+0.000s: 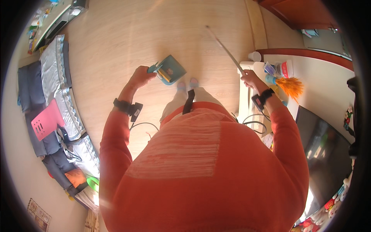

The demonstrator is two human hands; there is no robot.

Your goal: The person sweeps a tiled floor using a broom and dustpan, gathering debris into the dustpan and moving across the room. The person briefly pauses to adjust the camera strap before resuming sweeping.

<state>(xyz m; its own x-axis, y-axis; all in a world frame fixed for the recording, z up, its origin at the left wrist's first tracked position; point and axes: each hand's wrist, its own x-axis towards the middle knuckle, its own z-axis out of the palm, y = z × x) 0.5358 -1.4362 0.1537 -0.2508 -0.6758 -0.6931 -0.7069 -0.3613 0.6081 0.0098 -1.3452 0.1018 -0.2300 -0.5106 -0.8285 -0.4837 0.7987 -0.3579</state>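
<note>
My left hand [142,76] is closed round the handle of a teal dustpan [177,69], whose yellow comb teeth stand near the handle end. A small clump of debris lies in the pan. My right hand [249,79] grips a thin, light-coloured pole [229,53], probably a broom handle, that slants away over the wooden floor. Its far end looks thin and blurred, and I cannot make out a brush head. The dustpan is in front of my feet, left of the pole and apart from it.
To the left stands a sofa with white lace-edged covers [59,87] and a pink plastic chair-like piece [47,120]. At right, a white cabinet [245,95] bears an orange feather duster [291,87], a white cup [255,56] and packets, near a large television [324,153]. Cables hang beside my waist.
</note>
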